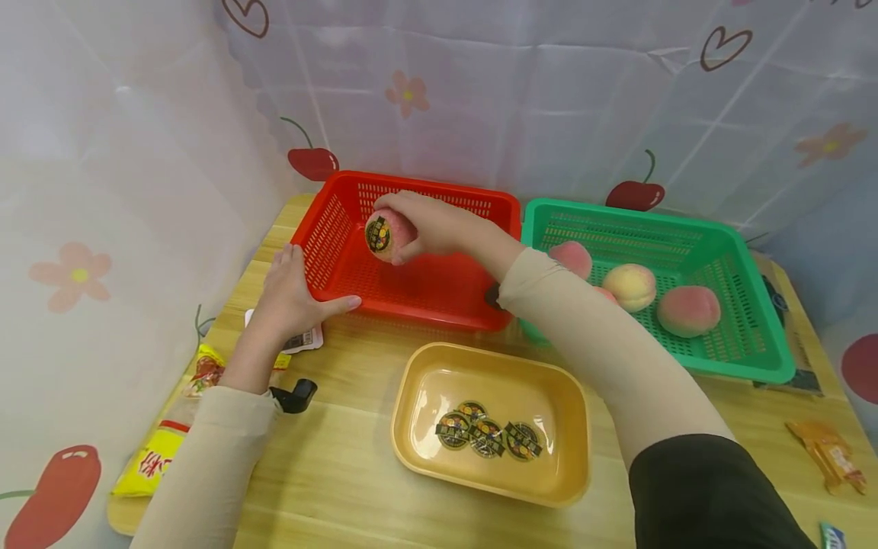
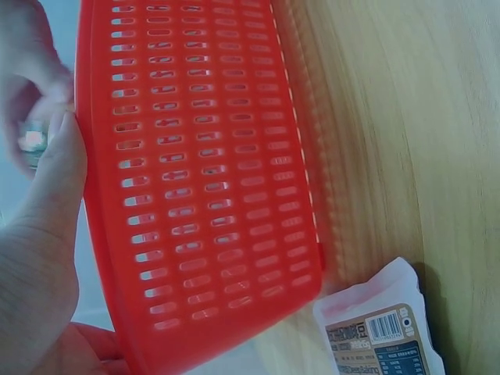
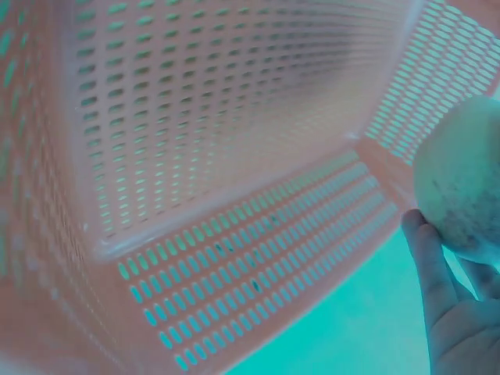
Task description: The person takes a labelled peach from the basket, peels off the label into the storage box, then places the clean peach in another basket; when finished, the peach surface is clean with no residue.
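My right hand (image 1: 428, 221) holds a pink peach (image 1: 405, 229) above the red basket (image 1: 439, 316). A round dark label (image 1: 378, 234) with a fruit picture is on the peach's left side. In the right wrist view the peach (image 3: 461, 176) shows at the right edge, fingertips against it. My left hand (image 1: 288, 293) rests at the basket's near left corner, thumb stretched along the front rim, other fingers extended by the left rim. In the left wrist view, the left thumb (image 2: 58, 164) touches the red rim. Several similar labels (image 1: 523, 441) lie in the yellow tray (image 1: 494, 488).
To the right stands a green basket (image 1: 744, 366) with several peaches (image 1: 688, 311), partly behind my right forearm. A yellow packet (image 1: 147, 465) and a white packet (image 2: 375, 328) lie at the left. An orange-brown packet (image 1: 826, 454) sits far right. A patterned curtain (image 1: 480, 99) hangs behind.
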### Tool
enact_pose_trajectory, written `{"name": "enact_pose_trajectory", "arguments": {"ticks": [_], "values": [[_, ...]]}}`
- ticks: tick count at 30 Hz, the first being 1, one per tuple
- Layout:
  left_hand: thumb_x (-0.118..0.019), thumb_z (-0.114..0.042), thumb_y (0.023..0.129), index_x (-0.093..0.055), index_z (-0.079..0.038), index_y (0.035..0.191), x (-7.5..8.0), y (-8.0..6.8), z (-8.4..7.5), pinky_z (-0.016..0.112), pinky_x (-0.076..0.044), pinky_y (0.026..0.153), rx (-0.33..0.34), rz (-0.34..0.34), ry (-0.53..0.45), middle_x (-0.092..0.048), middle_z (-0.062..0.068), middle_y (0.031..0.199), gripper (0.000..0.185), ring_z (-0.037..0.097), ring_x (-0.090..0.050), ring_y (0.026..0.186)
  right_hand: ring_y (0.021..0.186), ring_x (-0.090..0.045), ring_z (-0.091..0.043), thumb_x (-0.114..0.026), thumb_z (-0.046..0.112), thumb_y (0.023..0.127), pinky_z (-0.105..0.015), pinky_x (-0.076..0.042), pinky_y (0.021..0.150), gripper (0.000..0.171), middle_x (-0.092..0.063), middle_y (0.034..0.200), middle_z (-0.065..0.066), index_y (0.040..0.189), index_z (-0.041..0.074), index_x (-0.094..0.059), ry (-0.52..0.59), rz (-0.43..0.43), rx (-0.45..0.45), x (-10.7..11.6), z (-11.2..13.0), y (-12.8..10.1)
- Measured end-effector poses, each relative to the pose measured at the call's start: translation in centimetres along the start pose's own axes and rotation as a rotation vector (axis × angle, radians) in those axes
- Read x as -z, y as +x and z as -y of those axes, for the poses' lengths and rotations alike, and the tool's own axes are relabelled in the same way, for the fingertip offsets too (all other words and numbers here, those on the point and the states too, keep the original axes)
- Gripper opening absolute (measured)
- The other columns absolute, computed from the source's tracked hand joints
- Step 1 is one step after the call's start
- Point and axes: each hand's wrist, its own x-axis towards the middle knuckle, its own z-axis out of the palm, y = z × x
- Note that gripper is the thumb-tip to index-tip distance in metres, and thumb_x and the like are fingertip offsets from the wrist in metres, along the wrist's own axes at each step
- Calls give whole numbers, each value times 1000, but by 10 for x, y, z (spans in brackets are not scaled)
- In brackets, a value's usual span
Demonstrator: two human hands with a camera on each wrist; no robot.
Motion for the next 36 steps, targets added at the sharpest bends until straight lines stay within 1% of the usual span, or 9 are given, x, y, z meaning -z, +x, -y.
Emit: {"name": "enact_pose_trajectory", "arguments": {"ticks": [6, 10, 13, 17, 20, 23, 26, 30, 36], "values": [[-72, -73, 72, -1, 8, 155, 0, 2, -2, 69, -30, 111, 28, 28, 5, -8, 29, 162, 136, 50, -20, 143, 125, -45, -10, -86, 38, 75, -25, -46, 103, 85, -49, 139, 3, 145, 17, -42, 142, -214, 42, 10, 7, -36], [-69, -64, 81, -5, 1, 158, 4, -2, -14, 69, -28, 113, -2, -5, -18, -8, 26, 164, 120, 48, -18, 147, 122, -47, -8, -87, 38, 73, -23, -51, 96, 86, -49, 136, 5, 144, 18, -43, 238, -321, 52, 11, 14, -65], [-63, -50, 92, -20, -7, 158, 8, -10, -34, 66, -26, 116, -84, -113, -109, -20, 19, 164, 90, 42, -23, 149, 119, -49, -6, -88, 38, 72, -24, -53, 94, 86, -50, 134, 6, 143, 18, -44, 270, -399, 72, 7, 18, -84], [-59, -32, 97, -50, -17, 145, 8, -25, -72, 53, -40, 109, -295, -282, -317, -49, 5, 148, 51, 26, -43, 136, 120, -50, -7, -89, 35, 71, -28, -53, 96, 85, -51, 134, 5, 141, 16, -46, 268, -505, 107, -2, 24, -104], [-63, -25, 95, -60, -18, 134, 3, -36, -96, 45, -46, 98, -466, -345, -410, -58, 1, 137, 39, 20, -50, 126, 122, -50, -9, -90, 30, 71, -30, -53, 97, 85, -52, 136, 2, 141, 13, -46, 263, -551, 114, -11, 28, -115], [-68, -22, 93, -65, -14, 127, -6, -43, -113, 42, -46, 97, -578, -389, -402, -61, 3, 133, 35, 21, -52, 122, 125, -50, -11, -90, 29, 71, -29, -51, 100, 84, -52, 137, -1, 141, 11, -47, 235, -582, 113, -19, 31, -123], [-71, -21, 92, -68, -12, 123, -14, -47, -122, 43, -45, 101, -628, -422, -355, -63, 6, 132, 33, 24, -53, 122, 127, -48, -11, -90, 29, 72, -28, -50, 103, 84, -51, 139, -1, 142, 11, -46, 213, -606, 93, -26, 33, -131], [-72, -18, 91, -71, -11, 117, -22, -49, -130, 41, -48, 99, -664, -463, -305, -64, 8, 129, 27, 26, -55, 118, 129, -46, -10, -88, 31, 73, -29, -49, 104, 84, -49, 140, 1, 143, 15, -45, 186, -621, 50, -30, 36, -140], [-73, -11, 89, -74, -6, 107, -27, -52, -138, 37, -51, 92, -708, -469, -331, -65, 10, 116, 19, 26, -57, 109, 132, -44, -13, -87, 33, 74, -32, -48, 106, 84, -47, 143, -1, 144, 15, -45, 110, -621, 7, -31, 38, -152]]}}
